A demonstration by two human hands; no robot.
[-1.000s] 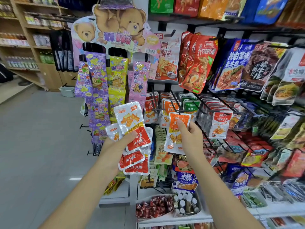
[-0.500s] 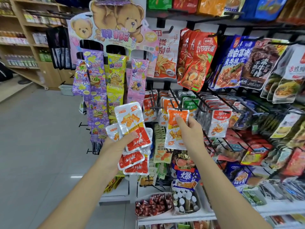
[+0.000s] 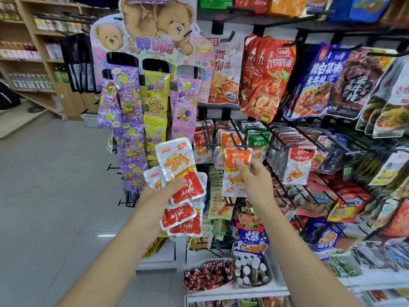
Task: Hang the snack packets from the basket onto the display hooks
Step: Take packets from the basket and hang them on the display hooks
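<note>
The left hand [image 3: 162,191] was curled round a bunch of packets [image 3: 183,187], small flat pouches of glossy, crinkled film, white at one end and red at the other, fanned out like cards with the thumb clamped across the front one. The right hand [image 3: 254,180] pinched a single orange-and-white packet [image 3: 234,173], thumb on its face and fingers behind; it was a slim rectangle with rounded corners, shiny, showing fried cubes in its print. Its top edge sat right at the tip of a thin black wire hook [image 3: 236,135] in the rack, among rows of matching pouches already hanging (whether the hook had entered the hole I could not tell).

To the left stood a die-cut cardboard teddy bear display [image 3: 155,29], with long strips of purple sachets [image 3: 130,120] dangling beneath it. Big red foil pouches [image 3: 270,78] hung higher on the right, and pale wooden shelves [image 3: 28,63] ran along the far left above a smooth grey tiled floor [image 3: 44,196].

Compared with a second before, the single packet had been lifted a little and brought in against the hook tip, where earlier it had hung just short of it. The left hand's fan kept the same spread and the same grip.
</note>
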